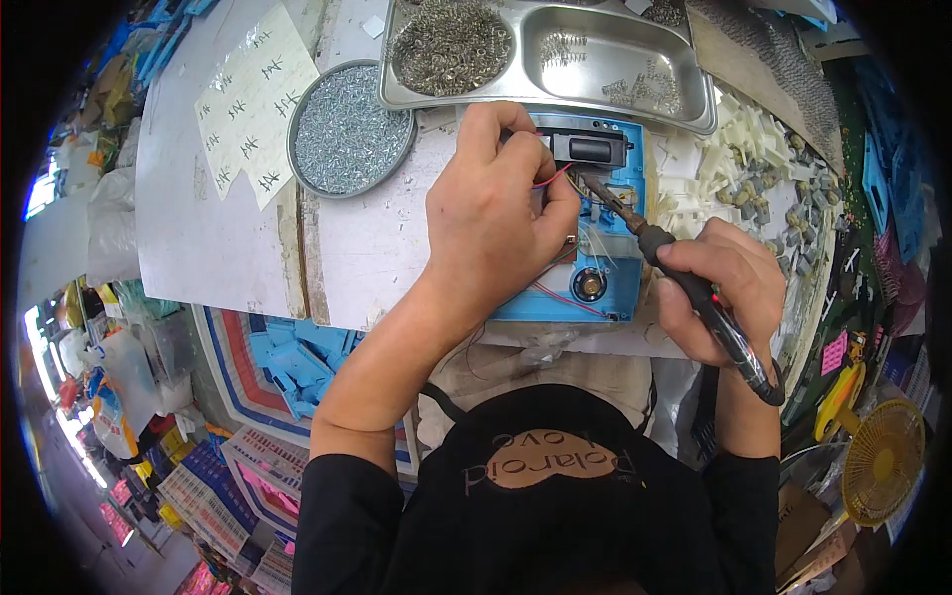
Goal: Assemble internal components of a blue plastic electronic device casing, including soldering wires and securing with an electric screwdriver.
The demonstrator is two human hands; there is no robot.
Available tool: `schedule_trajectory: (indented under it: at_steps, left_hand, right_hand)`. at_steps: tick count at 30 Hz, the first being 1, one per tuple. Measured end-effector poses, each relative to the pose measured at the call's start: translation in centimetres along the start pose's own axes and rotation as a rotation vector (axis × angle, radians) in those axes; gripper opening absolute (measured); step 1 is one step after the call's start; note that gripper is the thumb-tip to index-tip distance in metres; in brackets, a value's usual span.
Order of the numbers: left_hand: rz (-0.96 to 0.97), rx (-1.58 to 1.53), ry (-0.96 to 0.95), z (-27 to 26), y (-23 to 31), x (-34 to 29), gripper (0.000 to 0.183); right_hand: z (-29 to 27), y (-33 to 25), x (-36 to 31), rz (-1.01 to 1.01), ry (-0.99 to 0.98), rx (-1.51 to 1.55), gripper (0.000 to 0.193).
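Note:
An open blue plastic housing [629, 260] lies on the white bench in front of me, with thin wires and a round black speaker [589, 286] inside. A black module [592, 150] sits at its far end. My left hand [501, 203] rests over the left part of the housing, its fingers pinched together at a thin red wire [551, 178]; the exact pinch point is hidden. My right hand [729, 288] is wrapped round the black handle of a soldering iron [694, 283]. The iron's metal tip reaches in among the wires beside the black module, close to my left fingertips.
A steel tray [545, 99] of springs stands beyond the housing. Left of it is a round dish [352, 129] of small screws, beside a marked paper sheet [243, 109]. White plastic parts [739, 149] lie to the right. A yellow fan [881, 461] stands at lower right.

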State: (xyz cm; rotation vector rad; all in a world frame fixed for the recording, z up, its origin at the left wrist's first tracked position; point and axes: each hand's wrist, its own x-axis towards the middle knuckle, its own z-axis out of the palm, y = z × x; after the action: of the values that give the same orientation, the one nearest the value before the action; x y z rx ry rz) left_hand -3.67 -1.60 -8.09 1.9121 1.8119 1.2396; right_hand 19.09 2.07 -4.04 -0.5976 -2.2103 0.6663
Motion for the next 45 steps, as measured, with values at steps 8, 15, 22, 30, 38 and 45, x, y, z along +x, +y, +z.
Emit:
schedule_trajectory:
  at_steps: [8, 15, 22, 30, 38, 45]
  left_hand:
    - [0.012, 0.009, 0.015, 0.1, -0.1, 0.0, 0.013]
    - [0.004, 0.007, 0.013, 0.0, 0.0, 0.0, 0.014]
    - [0.011, -0.011, 0.025, -0.3, 0.2, -0.3, 0.018]
    - [0.376, 0.056, -0.488, -2.5, 2.0, -0.3, 0.033]
    - [-0.046, -0.306, -0.517, -1.4, 1.4, 0.4, 0.007]
    - [-0.246, -0.381, -0.489, -1.4, 1.6, 0.1, 0.009]
  right_hand:
    - [-0.6, -0.2, -0.5, 0.007, 0.001, 0.018, 0.03]
    - [-0.9, -0.5, -0.8, 0.029, -0.004, 0.016, 0.03]
    - [-1.3, -0.5, -1.2, 0.026, 0.023, 0.021, 0.029]
    - [-4.0, -1.2, -3.5, 0.144, 0.091, -0.052, 0.029]
    - [-0.3, -2.8, -5.1, 0.539, 0.286, 0.16, 0.049]
    - [4.7, -0.5, -1.2, 0.431, 0.253, 0.249, 0.053]
